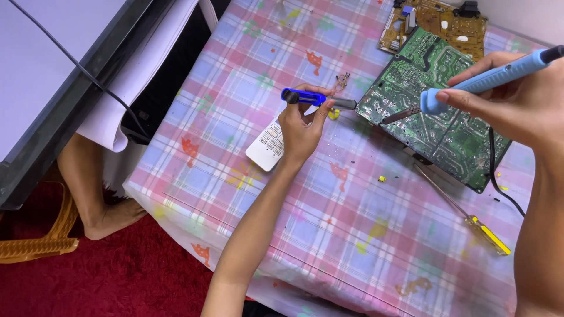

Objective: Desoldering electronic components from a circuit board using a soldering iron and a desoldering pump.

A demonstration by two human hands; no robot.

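My left hand (301,126) grips a blue desoldering pump (311,98), its grey tip pointing right toward the edge of a green circuit board (455,132). My right hand (517,105) holds a light-blue soldering iron (490,76), whose metal tip rests on the board's left part. The board lies tilted on a checked pink and blue tablecloth (329,211). A white remote control (267,149) lies just under my left hand.
A brown circuit board (437,20) sits at the table's far edge. A yellow-handled screwdriver (470,220) lies at the front right. A black cable (499,182) trails from the iron. At left stand a dark panel (64,100), a person's bare leg (94,188) and red carpet.
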